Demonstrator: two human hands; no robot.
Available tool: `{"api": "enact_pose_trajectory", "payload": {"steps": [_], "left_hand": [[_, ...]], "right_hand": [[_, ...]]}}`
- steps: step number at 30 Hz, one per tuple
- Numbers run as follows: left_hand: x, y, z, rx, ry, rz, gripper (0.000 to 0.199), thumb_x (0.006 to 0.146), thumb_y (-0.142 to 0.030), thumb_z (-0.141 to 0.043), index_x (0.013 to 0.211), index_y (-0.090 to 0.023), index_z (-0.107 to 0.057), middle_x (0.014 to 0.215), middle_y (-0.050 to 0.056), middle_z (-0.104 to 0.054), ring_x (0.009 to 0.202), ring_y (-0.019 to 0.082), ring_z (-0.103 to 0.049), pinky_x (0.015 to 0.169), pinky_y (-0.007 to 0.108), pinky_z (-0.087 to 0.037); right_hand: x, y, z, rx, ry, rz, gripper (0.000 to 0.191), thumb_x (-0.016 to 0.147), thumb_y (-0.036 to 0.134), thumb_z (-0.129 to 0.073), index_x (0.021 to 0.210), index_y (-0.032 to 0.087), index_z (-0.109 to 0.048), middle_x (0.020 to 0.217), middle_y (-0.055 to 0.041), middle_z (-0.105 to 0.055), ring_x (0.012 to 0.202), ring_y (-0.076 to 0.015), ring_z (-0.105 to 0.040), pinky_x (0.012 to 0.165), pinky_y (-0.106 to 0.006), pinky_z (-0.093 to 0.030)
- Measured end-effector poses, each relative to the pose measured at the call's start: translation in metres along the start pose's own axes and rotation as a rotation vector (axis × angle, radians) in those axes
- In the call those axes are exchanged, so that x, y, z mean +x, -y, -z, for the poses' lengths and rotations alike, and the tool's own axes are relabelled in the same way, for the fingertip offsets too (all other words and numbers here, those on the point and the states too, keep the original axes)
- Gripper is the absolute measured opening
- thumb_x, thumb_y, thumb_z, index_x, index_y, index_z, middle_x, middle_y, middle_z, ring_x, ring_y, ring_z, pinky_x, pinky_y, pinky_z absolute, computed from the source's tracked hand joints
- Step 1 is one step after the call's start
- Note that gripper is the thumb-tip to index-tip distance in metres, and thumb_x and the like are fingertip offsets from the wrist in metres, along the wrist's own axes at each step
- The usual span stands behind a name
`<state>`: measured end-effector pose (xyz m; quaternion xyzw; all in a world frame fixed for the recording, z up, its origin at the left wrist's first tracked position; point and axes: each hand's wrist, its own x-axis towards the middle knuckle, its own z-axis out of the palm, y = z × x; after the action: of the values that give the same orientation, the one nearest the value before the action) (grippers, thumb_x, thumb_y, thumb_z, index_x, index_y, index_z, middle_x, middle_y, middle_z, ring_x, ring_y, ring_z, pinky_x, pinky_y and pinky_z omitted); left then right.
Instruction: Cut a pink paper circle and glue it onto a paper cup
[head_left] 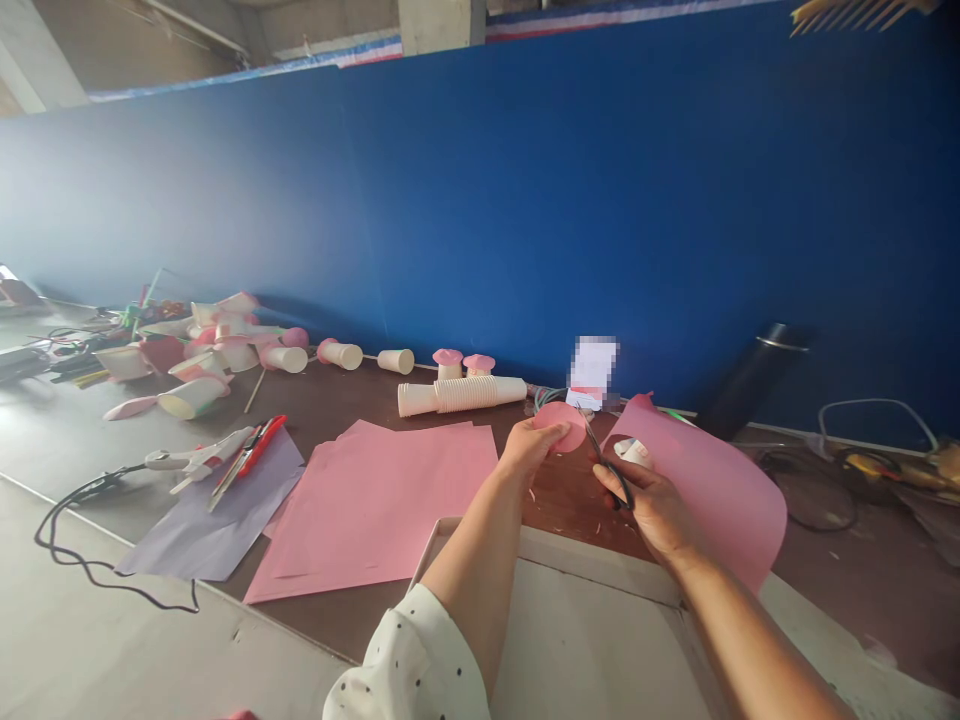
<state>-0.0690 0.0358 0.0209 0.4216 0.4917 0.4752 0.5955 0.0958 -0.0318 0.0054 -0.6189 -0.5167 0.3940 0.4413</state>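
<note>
The left hand (528, 446) holds a round pink paper piece (559, 426); the right hand (651, 500) grips dark scissors (609, 468) at its edge. Pink sheets (390, 495) lie to the left, with a long stack of paper cups (465, 395) on their far side.

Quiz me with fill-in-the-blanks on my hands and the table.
The left hand holds a ____ paper disc.
The right hand grips black-handled ____.
Beside the red utility knife lies a white, corded ____.
The nested cup stack lies on its ____.

Missing words: pink; scissors; glue gun; side.
</note>
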Motion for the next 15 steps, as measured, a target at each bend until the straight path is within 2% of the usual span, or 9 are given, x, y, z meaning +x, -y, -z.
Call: {"api": "enact_pose_trajectory", "payload": {"steps": [5, 9, 15], "left_hand": [[0.0027, 0.0031, 0.0007, 0.001, 0.009, -0.017, 0.033, 0.071, -0.033, -0.072, 0.094, -0.009, -0.071, 0.066, 0.003, -0.06, 0.054, 0.01, -0.043, 0.06, 0.027, -0.038], [0.0036, 0.0055, 0.0007, -0.009, 0.009, -0.027, 0.035, 0.071, -0.034, -0.073, 0.096, -0.01, -0.072, 0.069, 0.005, -0.062, 0.059, 0.013, -0.048, 0.063, 0.028, -0.04], [0.0045, 0.0074, 0.0009, -0.008, 0.017, -0.044, 0.037, 0.071, -0.035, -0.073, 0.098, -0.01, -0.073, 0.076, 0.008, -0.065, 0.063, 0.014, -0.051, 0.065, 0.029, -0.041]], "right_hand": [[0.0013, -0.001, 0.001, 0.007, 0.023, 0.004, 0.048, 0.072, 0.057, -0.069, 0.108, 0.026, -0.073, 0.068, -0.0009, -0.062, 0.064, -0.0184, -0.058, 0.052, -0.028, -0.037], [0.0019, -0.0015, 0.0012, 0.024, 0.023, 0.006, 0.048, 0.072, 0.057, -0.07, 0.109, 0.026, -0.073, 0.07, -0.0004, -0.063, 0.063, -0.0176, -0.058, 0.054, -0.028, -0.038], [0.001, 0.0003, 0.0015, -0.013, 0.015, 0.018, 0.047, 0.072, 0.056, -0.069, 0.107, 0.026, -0.074, 0.066, 0.0002, -0.062, 0.063, -0.0168, -0.057, 0.055, -0.028, -0.039]]}}
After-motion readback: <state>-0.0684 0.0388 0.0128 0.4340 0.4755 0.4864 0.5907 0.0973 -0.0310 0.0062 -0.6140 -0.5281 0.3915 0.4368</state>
